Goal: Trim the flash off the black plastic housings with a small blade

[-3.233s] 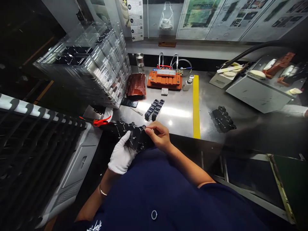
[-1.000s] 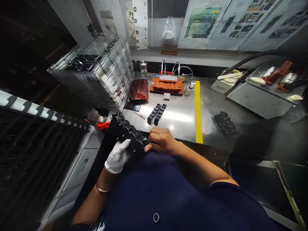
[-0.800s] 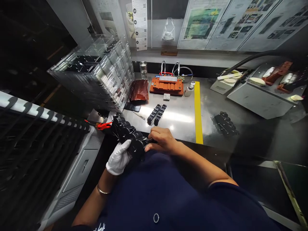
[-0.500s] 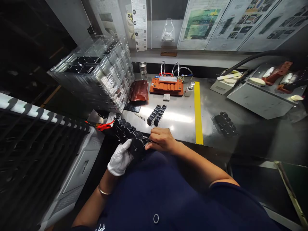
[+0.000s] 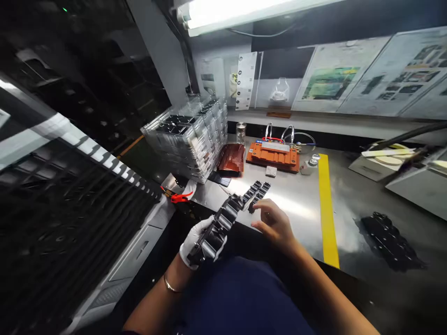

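Observation:
My left hand [image 5: 197, 239], in a white glove, is closed around a long black plastic part [image 5: 223, 218] with a row of rounded hollows. The part is held tilted above the bench's front edge, its far end pointing away from me. My bare right hand [image 5: 274, 223] hovers to the right of that end, thumb and fingers apart, with nothing visible between them. A blurred pale sliver [image 5: 247, 204] shows at the part's far end; I cannot make out what it is. Two narrower black parts [image 5: 261, 190] lie on the bench just beyond, partly covered.
An orange fixture [image 5: 273, 157] stands at the back, beside a small bottle [image 5: 310, 165]. Stacked clear trays [image 5: 188, 139] rise at the left, with red-handled cutters [image 5: 181, 197] near the bench's edge. Right of the yellow tape [image 5: 328, 214] lies another black part [image 5: 391, 239].
My right hand has come off the black part's end and opened. The part has turned, its hollows now facing up. The view has shifted left and up.

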`<action>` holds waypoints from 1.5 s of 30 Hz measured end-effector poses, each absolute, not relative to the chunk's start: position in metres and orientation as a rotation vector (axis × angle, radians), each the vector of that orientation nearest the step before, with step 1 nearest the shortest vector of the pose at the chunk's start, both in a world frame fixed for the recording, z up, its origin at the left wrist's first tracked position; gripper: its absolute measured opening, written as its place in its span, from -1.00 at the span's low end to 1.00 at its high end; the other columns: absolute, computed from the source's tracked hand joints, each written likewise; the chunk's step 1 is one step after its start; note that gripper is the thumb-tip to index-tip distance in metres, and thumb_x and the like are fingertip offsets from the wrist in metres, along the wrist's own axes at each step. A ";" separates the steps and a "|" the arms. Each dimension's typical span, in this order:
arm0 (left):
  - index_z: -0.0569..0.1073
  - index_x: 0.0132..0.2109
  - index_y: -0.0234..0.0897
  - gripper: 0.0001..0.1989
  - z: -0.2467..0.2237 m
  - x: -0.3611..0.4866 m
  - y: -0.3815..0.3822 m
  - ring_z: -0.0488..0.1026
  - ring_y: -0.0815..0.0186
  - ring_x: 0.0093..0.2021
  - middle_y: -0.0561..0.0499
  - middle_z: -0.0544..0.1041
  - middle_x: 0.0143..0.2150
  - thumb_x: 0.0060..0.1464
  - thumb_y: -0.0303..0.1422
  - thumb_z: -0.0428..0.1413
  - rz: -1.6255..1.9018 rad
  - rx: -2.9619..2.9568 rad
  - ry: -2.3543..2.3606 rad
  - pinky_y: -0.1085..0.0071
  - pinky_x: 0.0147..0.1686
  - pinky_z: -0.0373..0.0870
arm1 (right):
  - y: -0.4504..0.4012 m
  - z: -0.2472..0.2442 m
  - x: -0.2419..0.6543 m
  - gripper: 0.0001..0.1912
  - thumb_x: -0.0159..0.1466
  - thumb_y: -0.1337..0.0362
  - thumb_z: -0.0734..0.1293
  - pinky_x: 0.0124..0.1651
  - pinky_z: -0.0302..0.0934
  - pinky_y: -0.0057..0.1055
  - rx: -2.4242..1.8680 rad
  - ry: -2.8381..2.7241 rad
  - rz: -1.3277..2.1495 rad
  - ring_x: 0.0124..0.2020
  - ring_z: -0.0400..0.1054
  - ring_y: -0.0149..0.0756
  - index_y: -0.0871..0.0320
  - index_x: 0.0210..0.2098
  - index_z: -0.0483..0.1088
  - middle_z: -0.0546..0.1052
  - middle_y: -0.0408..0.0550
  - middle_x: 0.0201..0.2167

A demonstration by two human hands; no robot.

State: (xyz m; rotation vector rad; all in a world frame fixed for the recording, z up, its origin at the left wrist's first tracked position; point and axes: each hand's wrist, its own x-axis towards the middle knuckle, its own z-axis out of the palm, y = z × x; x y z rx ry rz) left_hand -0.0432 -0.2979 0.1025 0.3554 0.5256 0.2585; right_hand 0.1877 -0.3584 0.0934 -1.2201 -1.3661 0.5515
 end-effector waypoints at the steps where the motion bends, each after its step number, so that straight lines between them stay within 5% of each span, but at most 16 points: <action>1: 0.53 -0.36 -0.40 -0.54 0.099 -0.043 -0.297 0.25 0.46 -0.77 0.06 0.41 -0.66 0.20 -0.07 -0.01 0.163 0.382 0.529 0.56 -0.76 0.14 | -0.356 0.094 0.191 -0.49 0.08 0.04 0.50 -0.54 0.16 -0.46 -1.255 -1.314 0.674 -0.56 0.24 -0.46 0.09 -0.03 0.44 0.55 0.05 -0.15; 3: 0.50 -0.44 -0.42 -0.58 0.090 -0.041 -0.295 0.28 0.41 -0.76 0.02 0.40 -0.69 0.16 -0.13 0.03 0.151 0.439 0.538 0.54 -0.76 0.14 | -0.352 0.096 0.197 -0.35 -0.02 0.04 0.54 -0.40 0.33 -0.39 -1.235 -1.336 0.930 -0.42 0.41 -0.32 0.07 0.05 0.45 0.56 0.10 -0.04; 6: 0.50 -0.48 -0.46 -0.66 0.077 -0.038 -0.293 0.30 0.37 -0.76 -0.05 0.43 -0.70 0.05 -0.21 0.15 0.190 0.523 0.540 0.50 -0.75 0.15 | -0.350 0.094 0.204 -0.45 -0.11 0.03 0.57 -0.14 0.41 -0.21 -1.242 -1.379 1.128 -0.18 0.50 -0.03 0.14 -0.15 0.58 0.62 0.08 -0.18; 10: 0.51 -0.49 -0.40 -0.65 0.075 -0.040 -0.290 0.37 0.37 -0.68 -0.04 0.47 -0.65 -0.02 -0.14 0.21 0.421 0.597 0.554 0.51 -0.70 0.18 | -0.350 0.079 0.208 -0.40 -0.19 -0.03 0.57 -0.43 0.38 -0.32 -1.467 -1.027 0.966 -0.50 0.43 -0.21 0.20 -0.23 0.57 0.58 -0.03 -0.47; 12: 0.57 -0.36 -0.32 -0.79 0.082 -0.042 -0.290 0.52 0.34 -0.41 -0.02 0.60 -0.42 -0.12 -0.26 0.30 0.582 0.614 0.572 0.51 -0.48 0.39 | -0.349 0.073 0.201 -0.40 -0.15 -0.07 0.54 -0.56 0.29 -0.38 -1.546 -0.881 0.873 -0.63 0.31 -0.32 0.19 -0.22 0.53 0.49 -0.13 -0.60; 14: 0.59 -0.19 -0.24 -0.68 0.091 -0.040 -0.293 0.55 0.26 -0.12 -0.03 0.64 -0.16 -0.19 -0.44 0.34 0.714 0.629 0.576 0.44 -0.19 0.47 | -0.348 0.072 0.185 -0.47 -0.11 -0.08 0.50 -0.57 0.26 -0.40 -1.587 -0.858 0.807 -0.65 0.27 -0.35 0.16 -0.27 0.51 0.46 -0.17 -0.63; 16: 0.60 -0.15 -0.25 -0.68 0.099 -0.034 -0.297 0.54 0.17 -0.03 -0.08 0.63 -0.09 -0.15 -0.48 0.33 0.784 0.596 0.597 0.34 -0.06 0.48 | -0.348 0.074 0.167 -0.55 -0.07 -0.08 0.48 -0.53 0.28 -0.38 -1.580 -0.952 0.786 -0.60 0.30 -0.31 0.13 -0.35 0.50 0.48 -0.15 -0.61; 19: 0.61 -0.14 -0.27 -0.76 0.106 -0.023 -0.302 0.58 0.13 -0.05 -0.09 0.65 -0.15 -0.01 -0.36 0.30 0.872 0.474 0.666 0.30 -0.01 0.50 | -0.348 0.078 0.149 -0.57 -0.02 -0.12 0.43 -0.44 0.34 -0.32 -1.443 -1.125 0.873 -0.50 0.40 -0.20 0.09 -0.35 0.53 0.56 -0.08 -0.50; 22: 0.51 0.08 -0.19 -0.51 0.110 -0.020 -0.302 0.58 0.15 -0.04 -0.03 0.66 -0.15 -0.05 -0.40 0.33 0.949 0.412 0.696 0.28 0.07 0.48 | -0.347 0.083 0.152 -0.56 0.09 -0.13 0.36 -0.39 0.34 -0.32 -1.368 -1.096 0.911 -0.46 0.41 -0.22 0.09 -0.27 0.55 0.60 -0.03 -0.38; 26: 0.40 0.22 -0.15 -0.32 0.112 -0.024 -0.303 0.59 0.14 -0.04 0.00 0.66 -0.11 -0.09 -0.51 0.34 0.892 0.424 0.727 0.26 0.06 0.50 | -0.347 0.092 0.164 -0.55 0.16 -0.14 0.33 -0.41 0.26 -0.40 -1.352 -1.046 0.940 -0.49 0.33 -0.32 0.15 -0.36 0.54 0.53 -0.05 -0.49; 33: 0.46 0.17 -0.26 -0.59 0.098 -0.018 -0.304 0.61 0.28 -0.11 -0.06 0.67 -0.14 0.21 -0.58 0.04 0.825 0.211 0.766 0.34 0.08 0.47 | -0.347 0.095 0.154 -0.49 0.16 -0.17 0.34 -0.51 0.03 -0.49 -1.321 -0.950 1.016 -0.58 0.10 -0.46 0.21 -0.43 0.46 0.33 -0.19 -0.63; 38: 0.38 0.25 -0.17 -0.54 0.095 -0.017 -0.300 0.62 0.40 -0.14 -0.01 0.68 -0.16 0.30 -0.57 -0.09 0.732 0.137 0.690 0.55 0.01 0.46 | -0.345 0.094 0.150 -0.49 0.15 -0.17 0.34 -0.47 0.04 -0.47 -1.332 -0.946 0.897 -0.56 0.11 -0.47 0.19 -0.52 0.36 0.33 -0.19 -0.62; 45: 0.34 0.28 -0.15 -0.55 0.091 -0.018 -0.301 0.60 0.39 -0.08 -0.01 0.67 -0.14 0.33 -0.50 -0.16 0.669 0.111 0.569 0.51 0.07 0.41 | -0.350 0.086 0.141 -0.50 0.25 -0.16 0.25 -0.47 0.07 -0.46 -1.306 -0.961 0.767 -0.56 0.12 -0.45 0.16 -0.49 0.31 0.31 -0.19 -0.61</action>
